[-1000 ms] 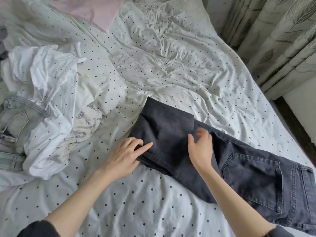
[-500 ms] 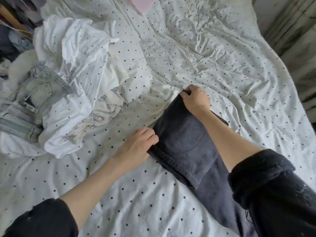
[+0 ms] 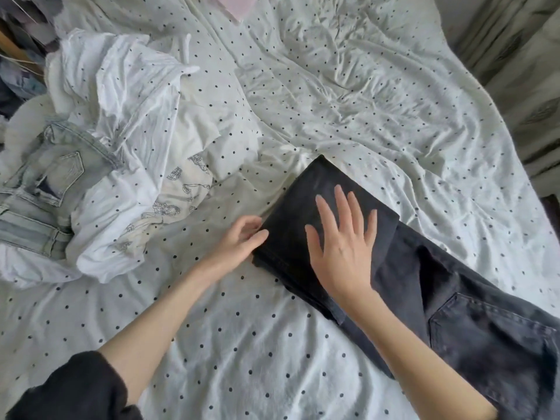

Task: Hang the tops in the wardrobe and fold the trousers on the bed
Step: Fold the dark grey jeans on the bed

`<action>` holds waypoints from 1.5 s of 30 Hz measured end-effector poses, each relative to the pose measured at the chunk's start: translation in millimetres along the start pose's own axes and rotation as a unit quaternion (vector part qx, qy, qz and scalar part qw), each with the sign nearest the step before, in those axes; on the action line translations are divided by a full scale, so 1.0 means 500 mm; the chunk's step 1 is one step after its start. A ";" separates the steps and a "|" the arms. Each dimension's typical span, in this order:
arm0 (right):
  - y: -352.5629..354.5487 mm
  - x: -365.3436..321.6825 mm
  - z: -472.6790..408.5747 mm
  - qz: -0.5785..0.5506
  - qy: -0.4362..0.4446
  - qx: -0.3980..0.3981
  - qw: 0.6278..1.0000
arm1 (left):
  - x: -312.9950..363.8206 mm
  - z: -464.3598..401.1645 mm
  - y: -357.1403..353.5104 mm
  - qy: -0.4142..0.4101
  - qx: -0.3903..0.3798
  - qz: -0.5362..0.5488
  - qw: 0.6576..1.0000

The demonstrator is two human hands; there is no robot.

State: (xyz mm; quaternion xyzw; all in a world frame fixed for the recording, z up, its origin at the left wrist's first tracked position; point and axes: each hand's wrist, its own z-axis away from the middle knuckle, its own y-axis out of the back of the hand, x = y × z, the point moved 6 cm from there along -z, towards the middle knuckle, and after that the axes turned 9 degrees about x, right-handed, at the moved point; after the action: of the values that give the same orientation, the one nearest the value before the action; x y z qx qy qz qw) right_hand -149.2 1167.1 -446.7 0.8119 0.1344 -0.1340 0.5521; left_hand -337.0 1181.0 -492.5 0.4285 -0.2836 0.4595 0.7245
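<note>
Right hand (image 3: 342, 253) lies flat, fingers spread and straight, pressing the folded leg end of the dark trousers (image 3: 454, 313); it grips nothing. Left hand (image 3: 242, 241) sits loosely curled at the folded edge, fingertips touching the denim, pinching nothing that I can see. Trousers lie on the bed (image 3: 378, 95), waist and back pocket trailing off past the right wrist, toward the lower right. Risks, as judged: stiff denim may spring open once the palm lifts; the next fold may go skewed, since the edges under the palm look uneven. Beyond the left hand, a crumpled white top (image 3: 121, 95) and pale jeans (image 3: 45, 183) wait.
</note>
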 end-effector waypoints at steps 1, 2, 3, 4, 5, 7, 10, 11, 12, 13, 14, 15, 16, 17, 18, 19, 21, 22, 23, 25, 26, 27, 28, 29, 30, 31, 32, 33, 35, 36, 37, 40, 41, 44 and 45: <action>-0.006 0.008 0.041 0.010 -0.019 -0.036 0.999 | -0.002 -0.010 -0.008 0.009 -0.003 -0.008 1.000; -0.017 0.026 0.078 0.017 -0.047 -0.091 0.995 | 0.000 -0.018 -0.020 0.015 -0.009 -0.006 1.000; -0.039 0.041 0.107 0.018 -0.066 -0.152 0.986 | -0.003 -0.029 -0.021 0.029 -0.008 0.004 1.000; -0.061 0.056 0.129 0.017 -0.071 -0.206 0.976 | -0.002 -0.038 -0.023 0.043 -0.013 0.015 0.999; -0.078 0.072 0.142 0.012 -0.070 -0.238 0.969 | 0.000 -0.044 -0.028 0.054 -0.023 0.020 0.998; -0.098 0.090 0.145 -0.010 -0.069 -0.259 0.963 | 0.013 -0.051 -0.033 0.057 -0.031 0.009 0.998; -0.094 0.092 0.144 -0.046 -0.082 -0.265 0.960 | 0.041 -0.038 -0.038 0.031 0.000 -0.003 1.000; -0.087 0.092 0.145 -0.072 -0.097 -0.262 0.957 | 0.054 -0.029 -0.040 0.022 0.010 -0.003 1.000; -0.079 0.091 0.145 -0.114 -0.121 -0.262 0.951 | 0.067 -0.017 -0.041 0.014 0.017 0.001 1.000; -0.061 0.094 0.147 -0.169 -0.167 -0.256 0.937 | 0.089 0.000 -0.047 -0.002 0.016 0.001 1.000; -0.050 0.096 0.145 -0.240 -0.227 -0.252 0.910 | 0.106 0.014 -0.050 -0.018 0.018 0.005 1.000; -0.025 0.104 0.148 -0.318 -0.304 -0.234 0.867 | 0.135 0.036 -0.059 -0.046 0.015 0.002 0.999; 0.001 0.113 0.152 -0.398 -0.380 -0.211 0.808 | 0.162 0.060 -0.072 -0.076 0.013 -0.001 0.997; 0.029 0.122 0.154 -0.466 -0.438 -0.187 0.746 | 0.191 0.083 -0.087 -0.107 0.012 -0.004 0.994; 0.049 0.131 0.154 -0.516 -0.475 -0.168 0.693 | 0.215 0.103 -0.104 -0.136 0.013 -0.006 0.991; 0.074 0.147 0.157 -0.550 -0.495 -0.142 0.658 | 0.243 0.128 -0.127 -0.176 0.007 -0.020 0.984; 0.138 0.205 0.175 -0.579 -0.518 -0.077 0.625 | 0.288 0.187 -0.202 -0.266 -0.018 -0.084 0.960; 0.160 0.230 0.178 -0.587 -0.523 -0.057 0.615 | 0.298 0.205 -0.233 -0.302 -0.023 -0.115 0.946; 0.179 0.250 0.181 -0.594 -0.524 -0.042 0.609 | 0.302 0.220 -0.266 -0.329 -0.032 -0.142 0.933; 0.221 0.293 0.195 -0.601 -0.525 -0.009 0.603 | 0.290 0.248 -0.355 -0.361 -0.082 -0.194 0.908; 0.235 0.314 0.207 -0.591 -0.535 0.006 0.603 | 0.272 0.257 -0.402 -0.360 -0.117 -0.234 0.896; 0.244 0.335 0.222 -0.570 -0.552 0.014 0.608 | 0.246 0.263 -0.448 -0.355 -0.152 -0.292 0.875; 0.251 0.360 0.244 -0.532 -0.570 0.015 0.626 | 0.216 0.269 -0.494 -0.359 -0.183 -0.360 0.842; 0.247 0.375 0.261 -0.481 -0.579 -0.001 0.658 | 0.187 0.269 -0.518 -0.369 -0.209 -0.424 0.800; 0.244 0.396 0.282 -0.418 -0.579 -0.023 0.700 | 0.158 0.269 -0.544 -0.373 -0.235 -0.476 0.761; 0.241 0.418 0.302 -0.348 -0.564 -0.044 0.748 | 0.131 0.270 -0.565 -0.366 -0.259 -0.508 0.736; 0.238 0.421 0.311 -0.277 -0.531 -0.057 0.799 | 0.111 0.268 -0.566 -0.360 -0.280 -0.515 0.725; 0.235 0.421 0.322 -0.213 -0.487 -0.065 0.844 | 0.098 0.271 -0.570 -0.359 -0.294 -0.500 0.732; 0.229 0.407 0.324 -0.106 -0.367 -0.058 0.922 | 0.110 0.266 -0.562 -0.375 -0.253 -0.390 0.802; 0.218 0.387 0.322 -0.065 -0.303 -0.062 0.949 | 0.125 0.255 -0.537 -0.378 -0.194 -0.320 0.847; 0.200 0.373 0.321 -0.031 -0.251 -0.078 0.964 | 0.135 0.236 -0.508 -0.366 -0.116 -0.275 0.881; 0.137 0.357 0.341 0.025 -0.210 -0.169 0.963 | 0.122 0.159 -0.421 -0.231 0.052 -0.236 0.943; 0.124 0.359 0.348 0.024 -0.215 -0.182 0.959 | 0.107 0.136 -0.404 -0.156 0.057 -0.227 0.960; 0.102 0.373 0.358 -0.006 -0.216 -0.193 0.957 | 0.067 0.095 -0.403 -0.010 -0.005 -0.154 0.988; 0.099 0.379 0.359 -0.019 -0.214 -0.199 0.956 | 0.064 0.090 -0.409 0.005 -0.022 -0.135 0.991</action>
State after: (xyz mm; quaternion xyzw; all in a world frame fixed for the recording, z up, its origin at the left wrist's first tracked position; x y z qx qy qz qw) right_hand 32.5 995.6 -537.2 0.6352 0.0521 -0.2856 0.7157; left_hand -138.6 1111.8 -518.9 0.4448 -0.2297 0.3531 0.7904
